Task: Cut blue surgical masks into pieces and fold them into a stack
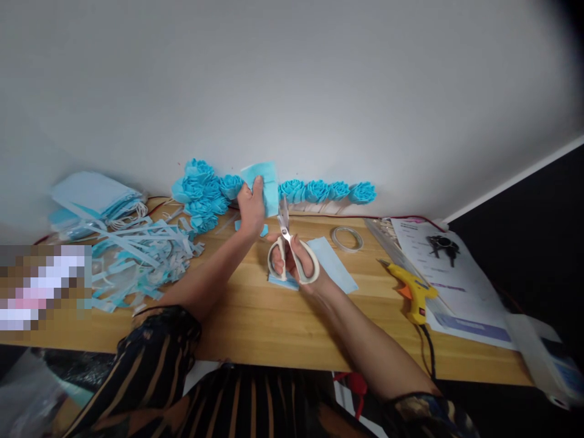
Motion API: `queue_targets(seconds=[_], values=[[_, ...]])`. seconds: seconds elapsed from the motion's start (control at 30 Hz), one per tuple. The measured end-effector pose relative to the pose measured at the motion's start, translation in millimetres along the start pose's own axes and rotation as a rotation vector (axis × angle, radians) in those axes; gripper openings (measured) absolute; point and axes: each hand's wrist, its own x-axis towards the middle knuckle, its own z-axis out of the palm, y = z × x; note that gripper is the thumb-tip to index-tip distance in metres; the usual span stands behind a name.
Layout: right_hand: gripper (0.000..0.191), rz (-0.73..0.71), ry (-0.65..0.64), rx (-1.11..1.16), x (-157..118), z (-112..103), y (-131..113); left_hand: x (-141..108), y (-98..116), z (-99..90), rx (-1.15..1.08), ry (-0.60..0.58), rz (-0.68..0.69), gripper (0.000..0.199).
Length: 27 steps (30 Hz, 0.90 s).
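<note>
My left hand (252, 205) pinches a light blue piece of face-mask fabric (269, 182), held up above the table. In my right hand (301, 261) is a pair of scissors (285, 231) with white handles, my fingers through the loops. The blades point up, close by the right edge of the fabric; whether they touch it I cannot tell. Under my right hand lies a flat light blue fabric piece (333, 264). Small blue scraps (263, 230) sit on the table just below my left hand.
Blue fabric flowers (201, 194) line the wall. Left are cut strips (141, 255) and stacked masks (95, 198). To the right are a tape roll (347, 239), a yellow glue gun (413, 292) with its cord, printed papers (433, 255) and keys (443, 246). The wooden table (255, 328) meets the wall.
</note>
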Motion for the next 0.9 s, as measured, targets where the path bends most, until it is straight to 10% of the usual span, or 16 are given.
queue_targets(seconds=[0.9], values=[[0.063,-0.036,0.081,-0.029,4.3,-5.7,-9.5,-24.4,3.0,9.0,-0.041,-0.108,-0.100,0.047]])
